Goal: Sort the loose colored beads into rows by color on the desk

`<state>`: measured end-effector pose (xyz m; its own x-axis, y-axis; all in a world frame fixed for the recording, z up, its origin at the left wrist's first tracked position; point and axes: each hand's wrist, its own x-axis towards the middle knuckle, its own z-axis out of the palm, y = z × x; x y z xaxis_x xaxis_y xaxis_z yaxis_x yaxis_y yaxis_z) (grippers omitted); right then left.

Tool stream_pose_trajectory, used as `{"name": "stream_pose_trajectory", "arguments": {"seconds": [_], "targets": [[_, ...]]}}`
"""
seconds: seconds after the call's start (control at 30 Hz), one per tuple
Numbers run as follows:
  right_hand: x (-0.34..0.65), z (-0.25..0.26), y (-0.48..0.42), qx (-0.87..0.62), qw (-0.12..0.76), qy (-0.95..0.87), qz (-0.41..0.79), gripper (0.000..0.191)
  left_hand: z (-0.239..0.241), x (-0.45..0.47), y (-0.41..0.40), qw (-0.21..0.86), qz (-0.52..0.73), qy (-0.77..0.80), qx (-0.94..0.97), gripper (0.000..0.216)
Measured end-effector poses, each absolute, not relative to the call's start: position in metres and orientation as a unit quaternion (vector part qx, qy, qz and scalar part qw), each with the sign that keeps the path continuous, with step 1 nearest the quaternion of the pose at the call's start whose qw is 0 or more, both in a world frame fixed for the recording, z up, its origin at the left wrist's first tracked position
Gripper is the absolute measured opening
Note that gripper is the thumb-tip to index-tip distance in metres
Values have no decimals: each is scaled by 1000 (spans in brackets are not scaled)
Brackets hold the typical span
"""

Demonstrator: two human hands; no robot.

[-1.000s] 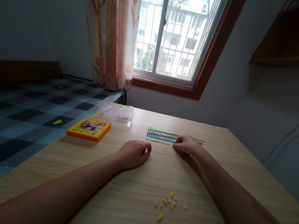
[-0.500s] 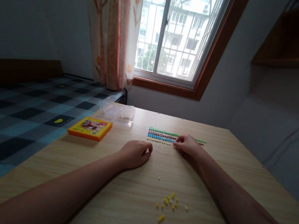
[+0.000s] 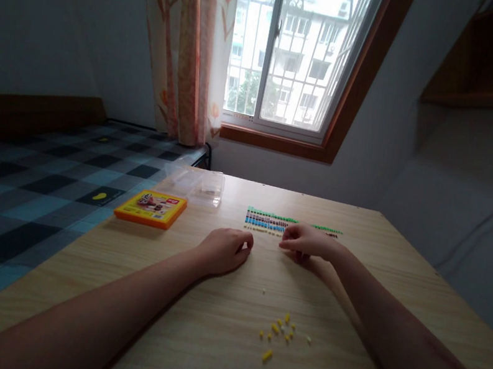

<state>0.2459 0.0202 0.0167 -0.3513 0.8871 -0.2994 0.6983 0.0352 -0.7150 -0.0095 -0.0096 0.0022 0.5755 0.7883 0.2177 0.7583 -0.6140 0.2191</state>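
Observation:
Rows of tiny coloured pieces (image 3: 269,221), green, dark and blue, lie in lines on the wooden table (image 3: 210,342). My right hand (image 3: 305,242) rests at the near edge of these rows, its fingers pinched together at the tip; what they hold is too small to make out. My left hand (image 3: 223,251) lies on the table to the left of the rows, fingers loosely curled, with nothing visible in it. A small scatter of yellow pieces (image 3: 277,334) lies nearer to me, between my forearms.
An orange flat box (image 3: 150,207) and a clear plastic container (image 3: 194,183) sit at the table's left side. A bed with a checked cover (image 3: 14,183) adjoins the table on the left. A window (image 3: 293,47) and curtain (image 3: 189,43) are behind.
My right hand has drawn slightly toward me and left, off the rows, with its fingertips pinched. The left hand stays put. The view has shifted a little.

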Motion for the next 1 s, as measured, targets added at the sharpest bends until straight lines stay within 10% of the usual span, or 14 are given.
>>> {"name": "stream_pose_trajectory", "arguments": {"seconds": [0.27,1.0], "targets": [[208,41,-18,-444,-90,-780,432,23,3,-9,-10,45,146,436,887,15],[193,57,-38,-462,-117,-797,370,18,5,-8,-12,48,146,443,883,15]]}}
